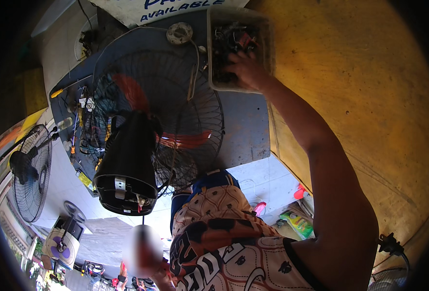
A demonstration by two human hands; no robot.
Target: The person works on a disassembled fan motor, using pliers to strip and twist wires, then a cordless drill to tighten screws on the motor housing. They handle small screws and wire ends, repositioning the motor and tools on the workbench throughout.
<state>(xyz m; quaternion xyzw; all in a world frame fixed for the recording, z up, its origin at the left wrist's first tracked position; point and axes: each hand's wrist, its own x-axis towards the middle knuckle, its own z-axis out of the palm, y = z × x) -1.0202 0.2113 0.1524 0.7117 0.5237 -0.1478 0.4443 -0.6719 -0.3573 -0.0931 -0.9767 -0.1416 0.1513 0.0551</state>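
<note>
My right hand [244, 67] reaches into a translucent rectangular container [265, 58] of dark small parts [226, 36], its fingers apart among them. A black fan motor housing [123, 160] lies at the centre, tilted, its underside open with a metal bracket showing. Behind it are a wire guard [214, 104] and red blades [129, 89]. At the bottom my left hand [146, 254] is mostly behind a blurred patch below the housing, near a dark shaft; what it holds is unclear.
A grey-blue work surface [246, 131] holds screwdrivers [73, 143] at left and a round pale part [179, 32] at the back. A yellow board [350, 92] fills the right, with a plug [389, 245]. Standing fans [32, 172] are at left, above a tiled floor [263, 174].
</note>
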